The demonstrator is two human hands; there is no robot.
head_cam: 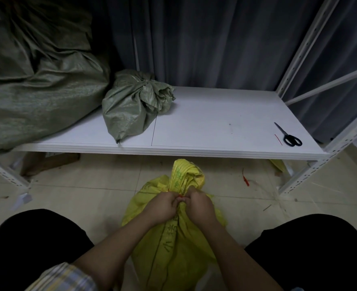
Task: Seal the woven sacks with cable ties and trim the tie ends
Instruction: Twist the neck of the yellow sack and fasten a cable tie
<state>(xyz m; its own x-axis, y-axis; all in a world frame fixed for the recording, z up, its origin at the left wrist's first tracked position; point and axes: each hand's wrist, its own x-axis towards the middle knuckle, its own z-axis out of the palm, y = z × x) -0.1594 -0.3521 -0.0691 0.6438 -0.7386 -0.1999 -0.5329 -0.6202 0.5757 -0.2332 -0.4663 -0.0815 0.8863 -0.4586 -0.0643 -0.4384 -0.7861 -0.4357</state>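
Both hands meet at the gathered neck of one yellow sack (173,238) on the floor between my knees; my left hand (163,204) and right hand (198,206) each curl tight around the bunched fabric, pinching a red cable tie (180,196) between them. On the white shelf (215,122) beyond I count two green sacks: a small tied one (131,106) at centre, a large one (37,80) far left; one pair of scissors (289,136) lies right, a red tie offcut (278,139) just beside it; another red piece (246,180) lies on the floor.
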